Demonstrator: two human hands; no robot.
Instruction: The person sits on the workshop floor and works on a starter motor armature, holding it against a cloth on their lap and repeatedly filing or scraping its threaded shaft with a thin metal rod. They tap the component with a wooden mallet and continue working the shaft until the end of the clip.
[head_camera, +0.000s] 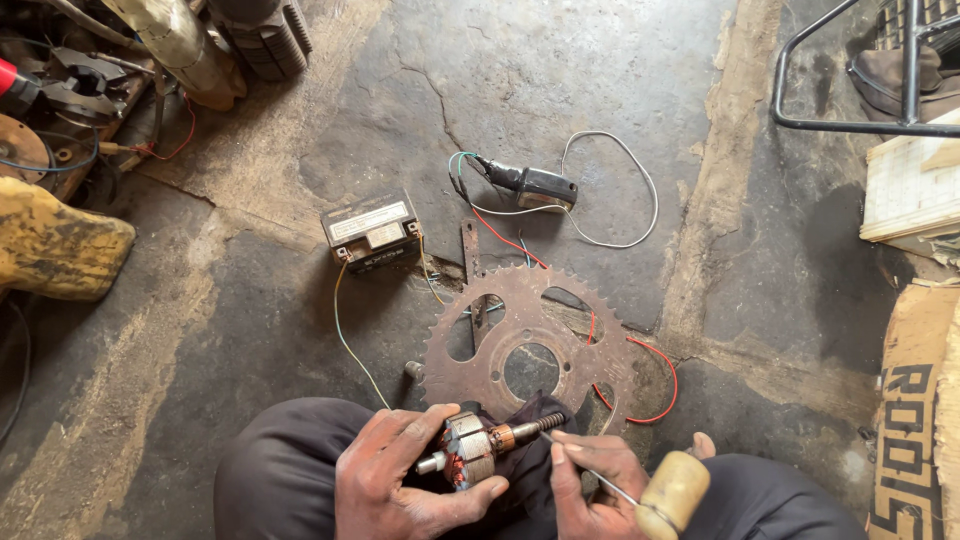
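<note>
left hand (395, 470) grips motor armature (478, 447); right hand (590, 480) grips wooden-handled tool (655, 495); rusty sprocket (525, 345) just beyond

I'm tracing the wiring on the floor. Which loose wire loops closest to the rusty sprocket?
The red wire: it curves along the sprocket's right edge. The white wire loops farther off, around the small black part.
</note>
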